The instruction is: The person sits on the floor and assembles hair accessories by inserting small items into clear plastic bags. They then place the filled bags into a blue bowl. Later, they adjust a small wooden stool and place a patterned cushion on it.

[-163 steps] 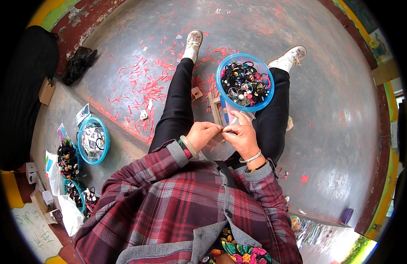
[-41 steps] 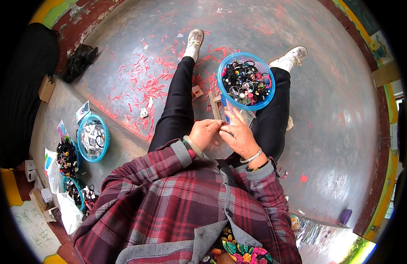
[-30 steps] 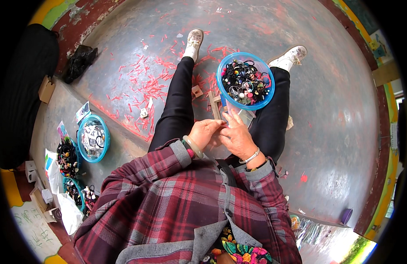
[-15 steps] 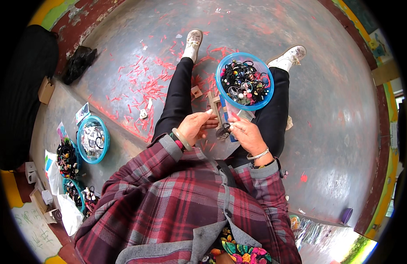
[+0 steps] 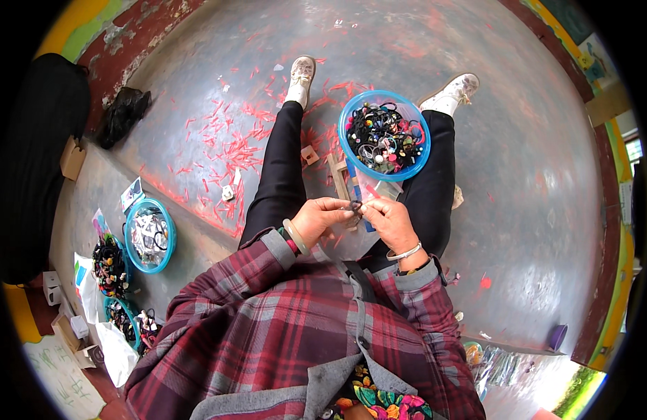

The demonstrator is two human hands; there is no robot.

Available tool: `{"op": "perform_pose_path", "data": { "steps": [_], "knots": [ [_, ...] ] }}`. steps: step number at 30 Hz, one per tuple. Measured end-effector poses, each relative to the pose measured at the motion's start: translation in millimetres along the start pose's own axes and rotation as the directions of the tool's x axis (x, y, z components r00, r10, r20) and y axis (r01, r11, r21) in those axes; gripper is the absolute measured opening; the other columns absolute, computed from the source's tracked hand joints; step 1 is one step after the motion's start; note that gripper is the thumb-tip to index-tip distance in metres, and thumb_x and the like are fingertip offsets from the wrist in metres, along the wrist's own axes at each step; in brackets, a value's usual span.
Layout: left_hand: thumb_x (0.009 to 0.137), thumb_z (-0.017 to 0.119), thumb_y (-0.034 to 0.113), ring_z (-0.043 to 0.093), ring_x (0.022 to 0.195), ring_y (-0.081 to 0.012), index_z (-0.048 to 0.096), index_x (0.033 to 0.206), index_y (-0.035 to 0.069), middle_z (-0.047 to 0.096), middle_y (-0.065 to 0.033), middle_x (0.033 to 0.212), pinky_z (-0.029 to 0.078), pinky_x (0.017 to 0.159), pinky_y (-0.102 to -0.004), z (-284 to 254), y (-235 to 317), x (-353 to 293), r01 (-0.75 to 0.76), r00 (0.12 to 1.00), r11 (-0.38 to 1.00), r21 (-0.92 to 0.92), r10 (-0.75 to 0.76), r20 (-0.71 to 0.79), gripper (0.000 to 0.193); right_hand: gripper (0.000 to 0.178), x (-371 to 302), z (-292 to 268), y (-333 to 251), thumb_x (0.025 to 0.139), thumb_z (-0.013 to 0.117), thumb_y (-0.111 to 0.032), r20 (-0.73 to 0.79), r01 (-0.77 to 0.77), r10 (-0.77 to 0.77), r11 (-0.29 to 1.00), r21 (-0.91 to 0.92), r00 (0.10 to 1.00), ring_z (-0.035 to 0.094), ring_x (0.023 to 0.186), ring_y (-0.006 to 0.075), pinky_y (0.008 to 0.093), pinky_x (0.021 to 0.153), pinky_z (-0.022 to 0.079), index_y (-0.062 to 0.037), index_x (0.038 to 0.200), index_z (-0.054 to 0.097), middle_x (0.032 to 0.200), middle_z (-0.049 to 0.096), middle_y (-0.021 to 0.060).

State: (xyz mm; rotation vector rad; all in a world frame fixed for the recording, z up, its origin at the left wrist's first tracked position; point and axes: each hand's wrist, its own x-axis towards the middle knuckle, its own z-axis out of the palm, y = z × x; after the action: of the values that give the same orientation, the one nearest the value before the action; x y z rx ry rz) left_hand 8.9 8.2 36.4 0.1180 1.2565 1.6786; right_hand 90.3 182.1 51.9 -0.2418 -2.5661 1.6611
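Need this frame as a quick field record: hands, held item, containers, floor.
left hand: pinches one side of a small dark hair tie
right hand: pinches the other side of the hair tie
posture: seated, legs stretched out on the grey floor
blue bowl: on the right leg, full of mixed hair ties
second blue bowl: on the ledge to the person's left
floor litter: red scraps beyond the left leg

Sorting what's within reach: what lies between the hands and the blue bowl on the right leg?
In the head view, a wooden block and pink-and-blue card lie between the hands' hair tie and blue bowl.
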Motion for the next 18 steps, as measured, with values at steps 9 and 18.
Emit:
{"op": "perform_pose_path", "data": {
  "steps": [9,18],
  "knots": [
    [0.084,0.058,0.010,0.058,0.065,-0.0064,0.062,0.101,0.001,0.065,-0.0031,0.085,0.043,0.044,-0.0175,-4,-9,2,0.017,0.999,0.998,-0.062,-0.015,0.034,0.019,0.011,-3,0,-8,0.075,0.066,-0.009,-0.017,-0.219,0.232,0.937,0.274,0.973,0.051,0.057,0.0048,0.0208,0.051,0.039,0.0010,0.080,0.064,0.067,0.060,0.0004],
    [0.083,0.061,0.011,0.058,0.068,-0.0056,0.059,0.105,0.001,0.064,-0.0025,0.090,0.043,0.047,-0.0176,-5,13,2,0.053,0.993,0.980,0.193,-0.071,0.090,0.025,0.008,-5,1,-7,0.074,0.065,-0.006,-0.088,-0.095,0.114,0.977,0.190,0.990,0.053,0.059,0.0076,0.0226,0.052,0.041,0.0004,0.078,0.064,0.068,0.060,0.0033]
  ]
}}
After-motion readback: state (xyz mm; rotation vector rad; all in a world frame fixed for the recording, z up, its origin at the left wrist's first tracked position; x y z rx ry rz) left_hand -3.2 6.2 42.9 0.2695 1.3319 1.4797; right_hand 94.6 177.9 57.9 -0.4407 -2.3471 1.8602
